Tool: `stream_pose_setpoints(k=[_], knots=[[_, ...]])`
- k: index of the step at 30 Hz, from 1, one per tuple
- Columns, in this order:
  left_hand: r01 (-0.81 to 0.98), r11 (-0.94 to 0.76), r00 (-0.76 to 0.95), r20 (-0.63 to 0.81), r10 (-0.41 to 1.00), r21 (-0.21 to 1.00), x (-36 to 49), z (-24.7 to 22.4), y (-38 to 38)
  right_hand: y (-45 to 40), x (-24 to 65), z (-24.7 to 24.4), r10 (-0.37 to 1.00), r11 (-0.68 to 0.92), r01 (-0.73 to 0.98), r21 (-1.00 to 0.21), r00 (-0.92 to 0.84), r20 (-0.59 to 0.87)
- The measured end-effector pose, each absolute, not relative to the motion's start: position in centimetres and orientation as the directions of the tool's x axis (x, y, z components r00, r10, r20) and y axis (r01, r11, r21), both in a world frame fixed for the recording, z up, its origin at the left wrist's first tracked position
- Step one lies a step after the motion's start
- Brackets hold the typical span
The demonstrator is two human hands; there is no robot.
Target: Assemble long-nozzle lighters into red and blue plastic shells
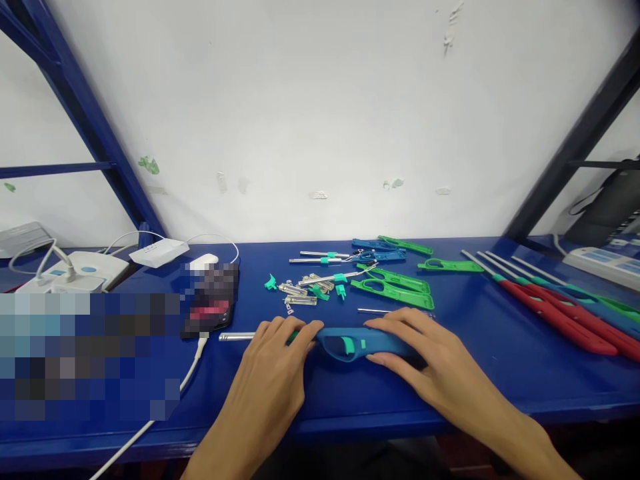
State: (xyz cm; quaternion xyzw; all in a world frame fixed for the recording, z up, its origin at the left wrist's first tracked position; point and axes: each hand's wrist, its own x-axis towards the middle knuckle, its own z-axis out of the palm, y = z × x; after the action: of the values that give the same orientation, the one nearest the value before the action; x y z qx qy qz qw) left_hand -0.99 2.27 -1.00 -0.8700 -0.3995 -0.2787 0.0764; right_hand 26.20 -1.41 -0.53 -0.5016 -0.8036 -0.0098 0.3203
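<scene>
A blue long-nosed lighter (370, 341) with a teal trigger lies level near the table's front edge, its metal tube pointing left. My left hand (277, 360) is closed over the joint between the tube and the blue body. The fingers and thumb of my right hand (425, 353) grip the body's right part from above and in front. Just behind the lighter lies a thin metal rod (373, 311). Farther back are clear fuel tanks (300, 301), small teal parts (271, 283), metal tubes with wires (327, 280) and green shell halves (395, 293).
Red lighters (555, 313) and blue ones lie at the right of the blue table (500, 373). A phone (220, 320) with a white cable (193, 370) is at the left, near a white power strip (85, 267). Another white strip (605, 267) stands far right; a wall rises behind.
</scene>
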Motion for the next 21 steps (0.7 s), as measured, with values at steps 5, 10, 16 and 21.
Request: stream_pose_setpoints(k=[5,10,16,21], knots=[[0.678,-0.701,0.535,0.506,0.677,0.221,-0.90,-0.53,1.90,-1.29,26.34,-0.84,0.806,0.489,0.839,-0.240,-0.330,0.491],[0.671,-0.713,0.567,0.479,0.671,0.205,-1.09,-0.72,1.98,-1.37,26.20,-0.64,0.819,0.496,0.840,-0.222,-0.366,0.443],[0.684,-0.711,0.593,0.442,0.674,0.166,-1.24,-0.54,2.04,-1.36,26.09,-0.47,0.803,0.513,0.832,-0.211,-0.377,0.462],[0.698,-0.716,0.648,0.403,0.646,0.024,-1.36,-0.65,2.00,-1.25,26.05,-0.44,0.784,0.525,0.830,-0.186,-0.387,0.486]])
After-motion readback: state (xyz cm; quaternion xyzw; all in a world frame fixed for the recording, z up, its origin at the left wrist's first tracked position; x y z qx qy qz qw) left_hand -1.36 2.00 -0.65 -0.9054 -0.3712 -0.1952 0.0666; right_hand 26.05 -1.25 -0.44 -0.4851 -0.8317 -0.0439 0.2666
